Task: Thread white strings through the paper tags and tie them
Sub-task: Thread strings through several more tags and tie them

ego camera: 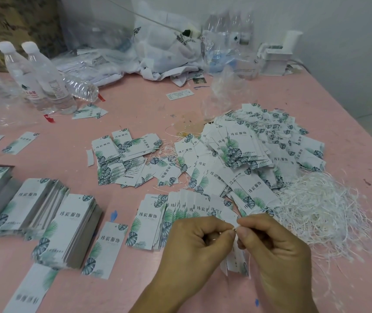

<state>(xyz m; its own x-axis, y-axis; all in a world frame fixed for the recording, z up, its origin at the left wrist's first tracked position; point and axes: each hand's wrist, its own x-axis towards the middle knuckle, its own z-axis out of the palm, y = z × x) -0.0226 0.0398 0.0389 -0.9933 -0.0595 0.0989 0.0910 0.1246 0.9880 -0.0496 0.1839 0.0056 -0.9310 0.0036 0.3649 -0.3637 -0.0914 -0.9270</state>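
Both hands meet near the table's front edge. My left hand (pixel 199 241) and my right hand (pixel 270 245) each pinch an end of a white string (pixel 234 227) between thumb and forefinger. Small paper tags (pixel 234 263) hang on that string below my fingers, partly hidden by my right hand. A tangled heap of loose white strings (pixel 320 208) lies just right of my hands. Behind them a fanned row of leaf-printed tags (pixel 187 211) lies on the pink table (pixel 135 105). A big pile of tags with strings in them (pixel 259 150) fills the middle right.
Neat tag stacks (pixel 74 227) stand at the front left, a smaller loose heap (pixel 121 159) in the middle. Water bottles (pixel 38 75) stand at the back left. Plastic bags (pixel 167 46) and a white box (pixel 275 59) line the far edge by the wall.
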